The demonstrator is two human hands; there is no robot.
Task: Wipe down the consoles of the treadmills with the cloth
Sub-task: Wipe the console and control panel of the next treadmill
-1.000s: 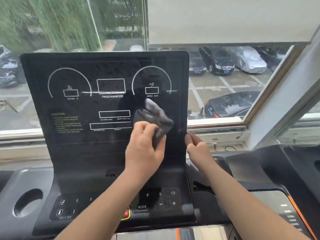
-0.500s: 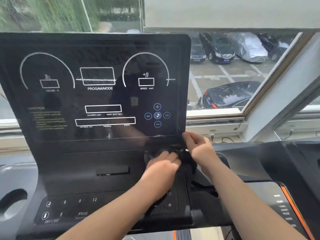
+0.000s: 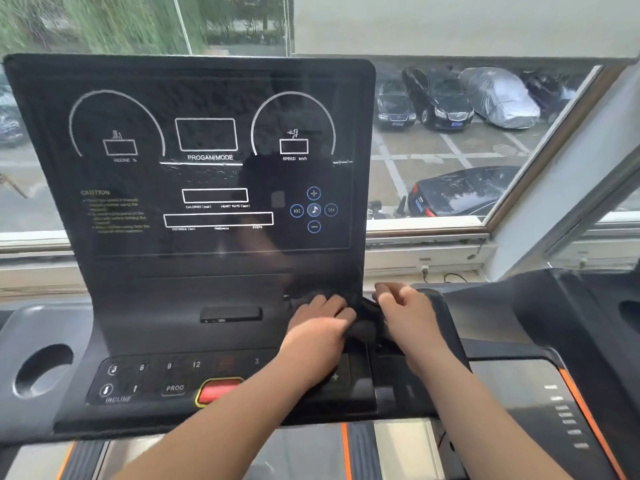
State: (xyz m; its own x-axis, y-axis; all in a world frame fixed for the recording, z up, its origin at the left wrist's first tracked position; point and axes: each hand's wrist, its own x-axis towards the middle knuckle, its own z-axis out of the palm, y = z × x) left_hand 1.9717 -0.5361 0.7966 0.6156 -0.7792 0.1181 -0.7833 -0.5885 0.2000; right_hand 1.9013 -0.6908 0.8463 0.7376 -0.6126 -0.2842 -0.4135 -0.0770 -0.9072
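Cloth point(image 3: 363, 323), dark and bunched, sat at the console's lower right corner, about five o'clock from the screen's centre, pinched between both hands. The left hand point(image 3: 320, 327) lay flat on it, fingers spread and pressing down; the right hand point(image 3: 403, 306) was curled loosely at the cloth's right edge, seemingly gripping a fold, though how firmly I could not tell.

To do this step well, I judged the person should keep the cloth flat under the palm, sweep the ledge in overlapping passes toward nine o'clock, and go lightly over the red stop button point(image 3: 220, 389) and keypad point(image 3: 152, 377) so nothing got pressed.

Nearest, the keypad read "3", "6", "9", "12", "PROG" and "INCLINE". Farther up, the treadmill console point(image 3: 194, 174) showed "PROGAM/MODE", "SPEED km/h", "INCLINE %", "CALORIES", "HEART RATE", "DISTANCE", "TIME", "STEPS" and a yellow "CAUTION" block too small to read, beside round music buttons point(image 3: 313, 209). Beyond, at one o'clock, parked cars point(image 3: 438, 98) showed through the window.
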